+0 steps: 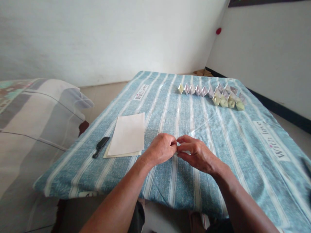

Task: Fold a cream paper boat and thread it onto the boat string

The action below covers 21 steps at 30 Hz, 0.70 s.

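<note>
Over the middle of the cloth-covered table, my left hand (163, 148) is closed, its fingers curled inward. My right hand (196, 152) meets it from the right, with thumb and fingers bent into a pinch. Between the fingertips a bit of a small pale piece of paper (178, 145) shows; the hands hide most of it, so its shape cannot be made out. Left of my hands lies a stack of paper sheets (127, 134), white on top with a yellowish edge beneath. A black folding comb or knife-like tool (100, 146) rests beside the stack.
Folded paper pieces (204, 91), whitish and pale yellow, stand in rows at the table's far right. A blue striped cloth (155, 110) covers the table. Grey-and-white striped bedding (43, 129) is at the left; white walls (109, 38) rise behind.
</note>
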### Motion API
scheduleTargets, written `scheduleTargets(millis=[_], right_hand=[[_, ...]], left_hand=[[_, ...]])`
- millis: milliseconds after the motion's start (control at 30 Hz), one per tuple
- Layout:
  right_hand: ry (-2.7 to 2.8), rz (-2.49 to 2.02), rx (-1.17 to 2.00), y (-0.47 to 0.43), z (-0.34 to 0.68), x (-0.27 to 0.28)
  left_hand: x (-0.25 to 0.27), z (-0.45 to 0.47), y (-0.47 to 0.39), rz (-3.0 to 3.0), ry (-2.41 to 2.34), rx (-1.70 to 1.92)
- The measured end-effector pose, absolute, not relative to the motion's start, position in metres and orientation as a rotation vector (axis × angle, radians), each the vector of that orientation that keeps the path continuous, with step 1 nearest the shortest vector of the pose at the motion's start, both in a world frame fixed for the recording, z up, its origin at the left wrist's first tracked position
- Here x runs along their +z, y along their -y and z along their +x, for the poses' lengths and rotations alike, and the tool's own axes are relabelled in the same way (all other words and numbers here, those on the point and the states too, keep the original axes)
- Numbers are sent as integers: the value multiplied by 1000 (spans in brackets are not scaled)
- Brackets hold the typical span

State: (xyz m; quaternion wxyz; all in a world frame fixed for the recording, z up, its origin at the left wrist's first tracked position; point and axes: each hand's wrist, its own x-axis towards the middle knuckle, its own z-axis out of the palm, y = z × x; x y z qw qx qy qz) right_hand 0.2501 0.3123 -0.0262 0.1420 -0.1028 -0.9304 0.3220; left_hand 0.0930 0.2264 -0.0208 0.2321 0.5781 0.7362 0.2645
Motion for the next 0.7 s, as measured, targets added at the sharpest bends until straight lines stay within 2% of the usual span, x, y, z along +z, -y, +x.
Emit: scheduleTargets(millis=[200, 700], right_hand=[[2673, -304, 1047, -311, 250, -24], [2658, -303, 1056, -312, 250, -26]], left_hand=[[-17, 95, -226, 1601, -2053, 727], [-16, 97, -226, 1585, -2139, 774]])
